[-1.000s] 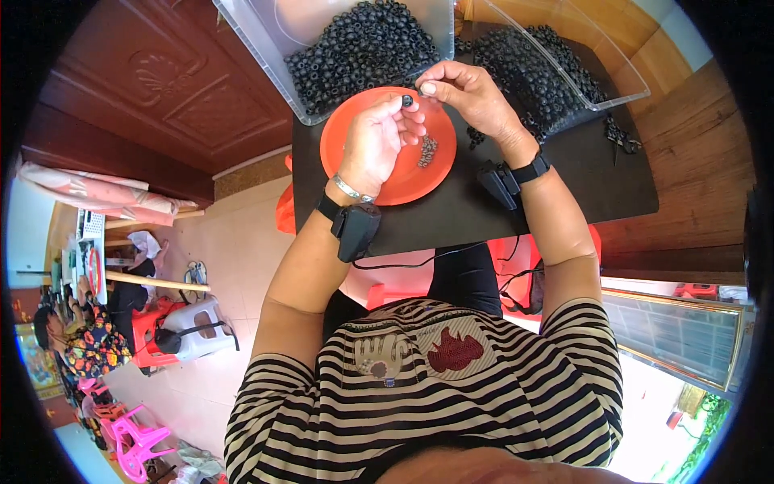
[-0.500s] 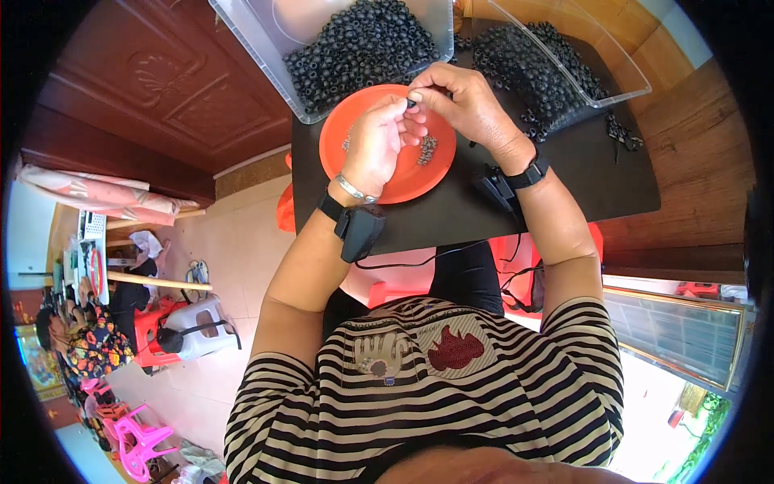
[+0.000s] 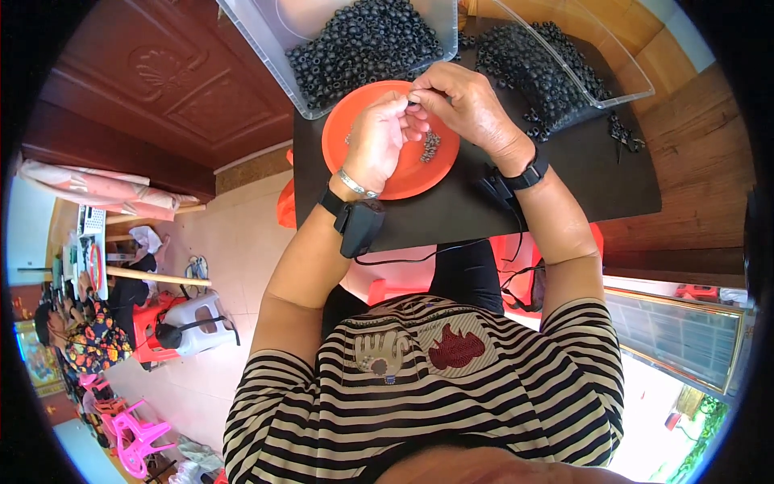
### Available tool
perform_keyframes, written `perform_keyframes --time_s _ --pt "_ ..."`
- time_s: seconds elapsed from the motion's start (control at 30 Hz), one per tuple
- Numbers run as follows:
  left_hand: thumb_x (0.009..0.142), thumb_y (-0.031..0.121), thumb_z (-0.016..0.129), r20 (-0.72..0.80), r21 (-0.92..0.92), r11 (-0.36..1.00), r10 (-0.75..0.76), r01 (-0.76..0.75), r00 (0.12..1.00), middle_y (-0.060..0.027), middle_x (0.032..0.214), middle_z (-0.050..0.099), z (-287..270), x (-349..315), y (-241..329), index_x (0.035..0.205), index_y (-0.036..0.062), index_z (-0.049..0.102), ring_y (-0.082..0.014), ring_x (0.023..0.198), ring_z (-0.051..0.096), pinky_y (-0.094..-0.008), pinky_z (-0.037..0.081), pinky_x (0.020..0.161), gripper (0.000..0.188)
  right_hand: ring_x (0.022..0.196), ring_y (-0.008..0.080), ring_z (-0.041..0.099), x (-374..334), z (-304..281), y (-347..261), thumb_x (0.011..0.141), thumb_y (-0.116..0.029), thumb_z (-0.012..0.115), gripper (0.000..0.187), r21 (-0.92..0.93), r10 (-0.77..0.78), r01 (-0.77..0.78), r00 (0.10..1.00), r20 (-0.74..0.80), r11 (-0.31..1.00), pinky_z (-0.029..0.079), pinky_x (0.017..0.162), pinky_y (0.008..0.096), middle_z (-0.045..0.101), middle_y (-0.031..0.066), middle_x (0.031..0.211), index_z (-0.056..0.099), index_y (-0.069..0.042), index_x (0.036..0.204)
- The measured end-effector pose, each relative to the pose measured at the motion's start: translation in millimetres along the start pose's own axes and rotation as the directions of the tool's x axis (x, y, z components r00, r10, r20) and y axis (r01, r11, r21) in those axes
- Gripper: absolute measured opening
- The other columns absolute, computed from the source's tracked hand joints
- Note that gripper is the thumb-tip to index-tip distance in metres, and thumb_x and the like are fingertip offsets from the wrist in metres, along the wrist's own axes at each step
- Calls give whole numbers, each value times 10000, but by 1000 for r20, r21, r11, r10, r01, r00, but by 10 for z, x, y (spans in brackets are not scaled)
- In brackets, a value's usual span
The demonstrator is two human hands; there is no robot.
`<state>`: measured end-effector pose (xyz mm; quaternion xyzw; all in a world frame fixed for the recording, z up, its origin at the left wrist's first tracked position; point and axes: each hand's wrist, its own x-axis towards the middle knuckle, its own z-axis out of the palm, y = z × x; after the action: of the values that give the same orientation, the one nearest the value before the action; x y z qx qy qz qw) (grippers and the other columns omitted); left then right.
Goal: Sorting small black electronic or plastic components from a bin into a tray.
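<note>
Over an orange plate (image 3: 427, 179), my two hands meet fingertip to fingertip. My left hand (image 3: 377, 137) is closed in a pinch on a small black round part (image 3: 410, 102), mostly covered by the fingertips. From the other side, the thumb and index finger of my right hand (image 3: 458, 101) pinch the same part. Small silvery metal pieces (image 3: 431, 147) lie in a little heap on the plate, partly behind my left fingers. Similar black round parts (image 3: 367, 52) fill a clear plastic bin just beyond the plate.
A second heap of black parts (image 3: 536, 73) lies at the back right, beside a clear bin wall (image 3: 625, 98). Loose dark bits (image 3: 625, 139) sit near the dark table's (image 3: 564, 189) right edge. A cable (image 3: 419, 256) hangs along its front. Another person (image 3: 93, 335) sits far left.
Both hands stay together over the plate with only slight finger movement. The black part between them shows less than before. The whole view has shifted a little.
</note>
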<state>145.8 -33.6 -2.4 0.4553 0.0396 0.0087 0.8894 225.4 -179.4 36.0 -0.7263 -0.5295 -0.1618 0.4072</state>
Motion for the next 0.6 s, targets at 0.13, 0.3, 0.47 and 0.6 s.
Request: perform_keyframes --time_s 0.13,0.3,0.47,0.6 --pt "910 185 447 1 -115 993 -8 8 1000 -75 816 603 24 -17 9 895 39 550 -183 719 588 -287 443 657 179 713 199 607 7 19 -46 725 -46 698 180 29 -65 66 997 -40 997 495 634 294 602 71 780 620 -36 887" --pt "901 210 457 24 -172 985 11 -7 1000 -59 860 608 34 -12 29 936 53 549 -187 744 590 -291 438 661 185 708 185 594 19 31 -88 687 -14 718 281 35 -91 94 993 -72 995 501 649 281 601 72 807 623 -36 951" --pt "890 237 472 58 -180 984 20 -10 998 -57 864 611 43 -23 64 935 63 549 -193 755 597 -297 440 662 196 721 171 603 13 26 -98 701 -5 707 259 30 -69 71 994 -87 997 506 656 272 611 73 827 631 -25 947" --pt "889 247 472 84 -161 987 27 -13 996 -59 863 612 21 -19 61 923 61 550 -200 758 599 -299 440 664 204 742 154 610 -6 23 -68 732 -20 694 222 159 4 6 998 -67 987 505 678 258 618 73 845 634 -17 945"
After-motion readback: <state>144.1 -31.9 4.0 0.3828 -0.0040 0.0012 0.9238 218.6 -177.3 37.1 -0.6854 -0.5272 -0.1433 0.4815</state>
